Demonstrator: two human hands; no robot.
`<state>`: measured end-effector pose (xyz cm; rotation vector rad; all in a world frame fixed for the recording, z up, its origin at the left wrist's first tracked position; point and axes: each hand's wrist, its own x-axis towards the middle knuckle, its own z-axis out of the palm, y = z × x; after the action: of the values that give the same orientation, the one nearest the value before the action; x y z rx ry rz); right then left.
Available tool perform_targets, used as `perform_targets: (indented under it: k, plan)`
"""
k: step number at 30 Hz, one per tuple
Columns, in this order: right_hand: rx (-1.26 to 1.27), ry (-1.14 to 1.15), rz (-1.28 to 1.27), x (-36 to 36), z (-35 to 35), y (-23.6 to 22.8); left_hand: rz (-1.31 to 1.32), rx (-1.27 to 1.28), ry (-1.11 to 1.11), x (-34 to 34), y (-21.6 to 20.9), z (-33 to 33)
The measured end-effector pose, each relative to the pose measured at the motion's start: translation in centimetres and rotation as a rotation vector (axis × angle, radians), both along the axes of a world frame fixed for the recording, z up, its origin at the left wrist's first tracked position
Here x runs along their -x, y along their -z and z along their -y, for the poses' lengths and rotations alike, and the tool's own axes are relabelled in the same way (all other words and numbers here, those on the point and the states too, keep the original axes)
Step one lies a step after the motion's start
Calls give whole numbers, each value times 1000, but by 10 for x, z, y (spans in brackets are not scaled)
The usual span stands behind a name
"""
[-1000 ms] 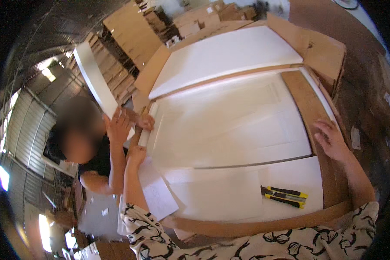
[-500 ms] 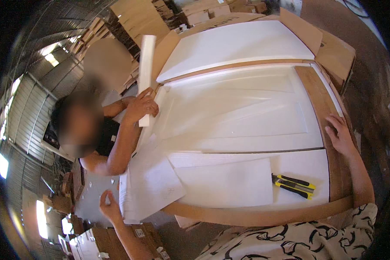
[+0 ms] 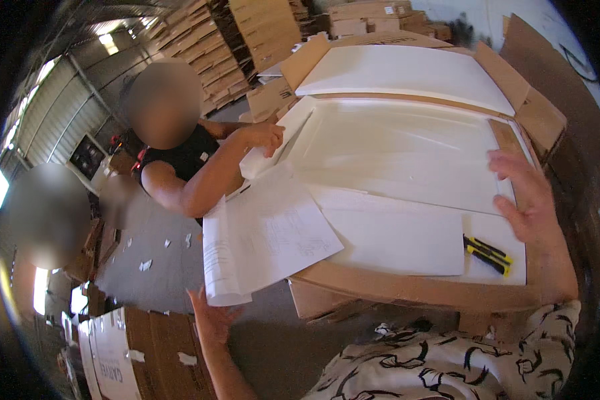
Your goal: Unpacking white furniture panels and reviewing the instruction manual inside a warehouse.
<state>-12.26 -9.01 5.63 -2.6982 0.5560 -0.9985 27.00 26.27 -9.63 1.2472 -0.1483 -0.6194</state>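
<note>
My left hand is open, fingers spread, just below the curled lower edge of the printed paper sheets. It appears to hold nothing; whether it touches the paper I cannot tell. My right hand hovers over the right side of an open cardboard box, thumb and fingers apart and empty. Inside the box lies a white panel with a recessed middle. A black-and-yellow two-handled tool rests beside a blank white sheet. Across the box, a co-worker's hand is on a white strip along the panel's left side.
Another white board stands at the box's far side, between raised cardboard flaps. A carton sits at lower left. Stacked cardboard fills the back. A second person is at far left; scraps lie on the floor.
My right hand has lifted off the box's right edge. My left hand has opened and come nearer the paper. The co-worker has lowered the upright white strip to the panel's left side.
</note>
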Motion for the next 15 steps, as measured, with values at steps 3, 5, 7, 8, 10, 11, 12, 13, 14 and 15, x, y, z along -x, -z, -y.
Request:
perform_targets:
  k: [3,5,7,8,10,11,12,13,14,15]
  plan:
    - [111,-97,-83,-8,-12,14,-43,54,-36,17,17,9]
    - [127,-36,-83,-13,-10,27,-53,145,-11,24,33,4]
    - [132,103,-91,-6,4,48,-62,230,16,20,50,10]
    - [102,194,-153,4,12,50,-86,433,138,23,52,15]
    - [53,325,-219,21,16,66,-138,622,293,36,49,29]
    - [-29,355,-312,27,15,73,20,347,220,48,43,41]
    - [-113,379,-401,35,14,81,188,77,145,54,42,51]
    - [-126,404,-401,44,15,92,187,72,173,52,47,53]
    - [-130,415,-447,51,17,100,177,82,193,50,54,52]
    - [-131,421,-492,58,18,105,167,94,206,49,59,53]
